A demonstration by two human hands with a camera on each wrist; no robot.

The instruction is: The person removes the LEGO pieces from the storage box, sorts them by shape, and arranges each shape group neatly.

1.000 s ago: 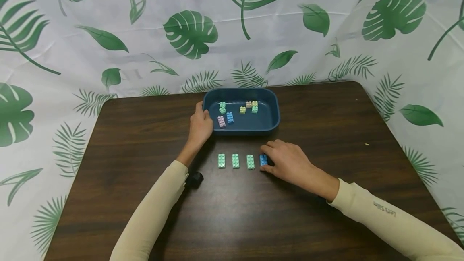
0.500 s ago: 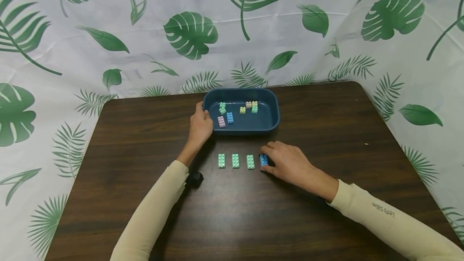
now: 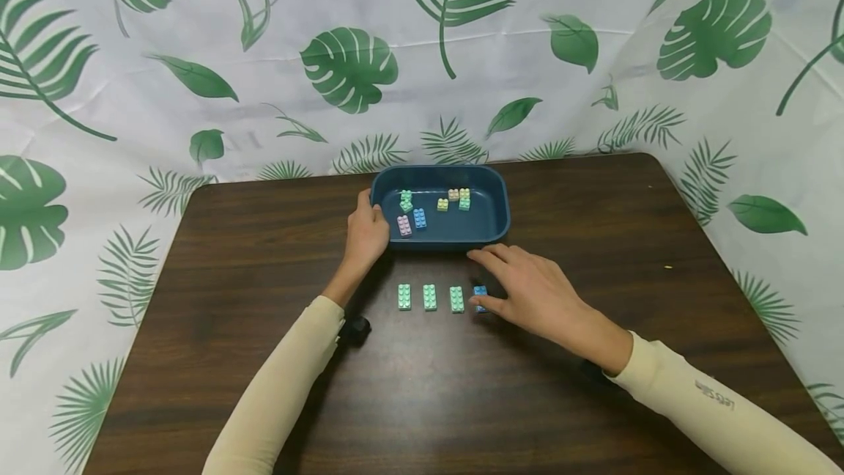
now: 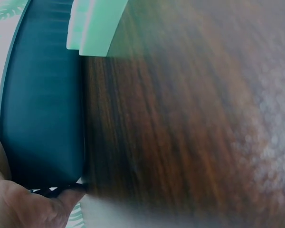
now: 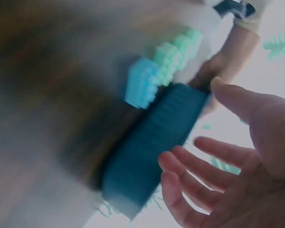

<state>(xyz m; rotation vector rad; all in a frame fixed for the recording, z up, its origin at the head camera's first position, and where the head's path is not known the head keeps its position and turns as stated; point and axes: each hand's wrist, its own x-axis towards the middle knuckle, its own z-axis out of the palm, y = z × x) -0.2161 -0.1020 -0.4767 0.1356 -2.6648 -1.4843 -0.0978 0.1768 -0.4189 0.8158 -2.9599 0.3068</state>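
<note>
My left hand (image 3: pixel 368 237) grips the left end of a dark blue plastic tray (image 3: pixel 448 246), thumb at the rim; the left wrist view shows this hand at the end of the tray wall (image 4: pixel 42 104). Just right of center, my right hand (image 3: pixel 541 295) hovers with fingers spread and nothing in its grasp. Below its thumb lies a blue toy brick (image 3: pixel 480 290), partly covered in the head view but fully visible as a blue block (image 5: pixel 141 83) in the right wrist view. Three mint green bricks (image 3: pixel 430 297) stand in a row left of it, spaced apart.
Inside the tray are a pink brick (image 3: pixel 404 225), another blue brick (image 3: pixel 420 218), a yellow brick (image 3: pixel 442 204) and several small green and pale ones. The dark wooden table (image 3: pixel 422 394) meets a leaf-print cloth (image 3: pixel 264 94) behind. A black device (image 3: pixel 358 330) sits by the left wrist.
My right hand has let go of the blue brick; its fingers have spread and lifted away. The brick stays at the row's right end. My left hand keeps its grip on the tray.
</note>
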